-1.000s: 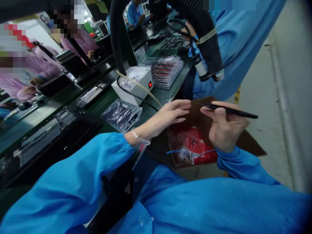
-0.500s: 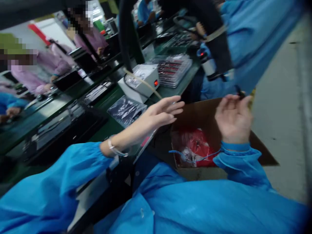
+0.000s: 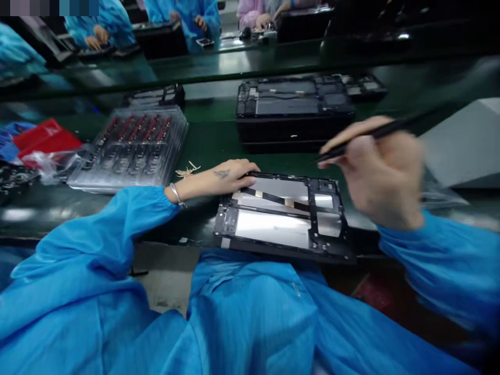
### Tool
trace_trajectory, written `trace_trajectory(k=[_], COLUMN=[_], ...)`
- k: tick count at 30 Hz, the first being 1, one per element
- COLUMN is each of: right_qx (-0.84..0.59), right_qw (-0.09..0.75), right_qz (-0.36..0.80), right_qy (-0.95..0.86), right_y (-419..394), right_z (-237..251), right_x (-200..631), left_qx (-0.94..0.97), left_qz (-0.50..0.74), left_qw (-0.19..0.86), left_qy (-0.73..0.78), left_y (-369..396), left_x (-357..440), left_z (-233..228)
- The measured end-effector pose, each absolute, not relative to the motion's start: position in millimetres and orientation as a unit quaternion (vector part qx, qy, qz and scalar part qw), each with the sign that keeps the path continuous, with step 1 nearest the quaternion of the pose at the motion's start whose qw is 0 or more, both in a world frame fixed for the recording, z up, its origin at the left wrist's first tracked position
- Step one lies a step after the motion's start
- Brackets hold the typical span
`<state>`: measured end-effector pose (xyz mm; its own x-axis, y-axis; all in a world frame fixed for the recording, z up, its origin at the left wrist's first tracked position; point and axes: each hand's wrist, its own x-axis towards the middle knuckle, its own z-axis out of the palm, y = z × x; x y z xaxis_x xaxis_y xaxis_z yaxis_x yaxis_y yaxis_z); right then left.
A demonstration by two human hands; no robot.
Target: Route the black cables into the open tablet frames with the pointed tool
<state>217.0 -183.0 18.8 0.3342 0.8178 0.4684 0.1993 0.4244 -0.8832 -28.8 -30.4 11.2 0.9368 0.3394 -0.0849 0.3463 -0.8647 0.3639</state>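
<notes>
In front of me at the table's near edge lies an opened tablet frame (image 3: 273,225), black around the rim, with silvery panels and a dark flat cable across it. My left hand (image 3: 230,176) is closed on its far left corner, thumb on the top side; some fingers are hidden. Above and right of the frame, my right hand (image 3: 385,169) is slightly blurred and grips slim black tweezers (image 3: 334,152). Their tip points left and stays off the frame.
Stacked clear trays (image 3: 128,151) with small boards stand on the left, beside red and blue bags (image 3: 49,140). A stack of tablet frames (image 3: 295,112) sits beyond mine. On the right is a white box (image 3: 464,140). Co-workers' hands (image 3: 97,39) show across the line.
My view has swung left from the cardboard box to the table. My left hand, in the air before, now holds the tablet frame. My right hand has come over the table with the tweezers.
</notes>
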Motion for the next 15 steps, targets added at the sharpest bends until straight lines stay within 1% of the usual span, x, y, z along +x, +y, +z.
trace_trajectory(k=[2,4,9,15], right_qx=[-0.491,-0.511,-0.566,-0.606], right_qw=[0.586,0.537,0.490,0.445], right_qz=[0.244,0.262,0.297,0.264], right_qy=[-0.596,-0.617,-0.592,-0.604], right_y=[-152.4,-139.7,-150.3,-157.6], right_z=[10.2,-1.0,-9.7,3.5], right_x=[209.4,209.5,216.8,211.1], left_qx=[0.961,0.958,0.959,0.957], left_qz=[0.033,0.046,0.059,0.066], left_qw=[0.193,0.193,0.199,0.220], left_qy=[0.194,0.205,0.194,0.177], left_y=[-42.0,-49.6,-51.0,-47.3], left_x=[-31.7,-34.0,-40.8,-41.1], left_z=[-3.2,-10.4,-14.7,-16.7])
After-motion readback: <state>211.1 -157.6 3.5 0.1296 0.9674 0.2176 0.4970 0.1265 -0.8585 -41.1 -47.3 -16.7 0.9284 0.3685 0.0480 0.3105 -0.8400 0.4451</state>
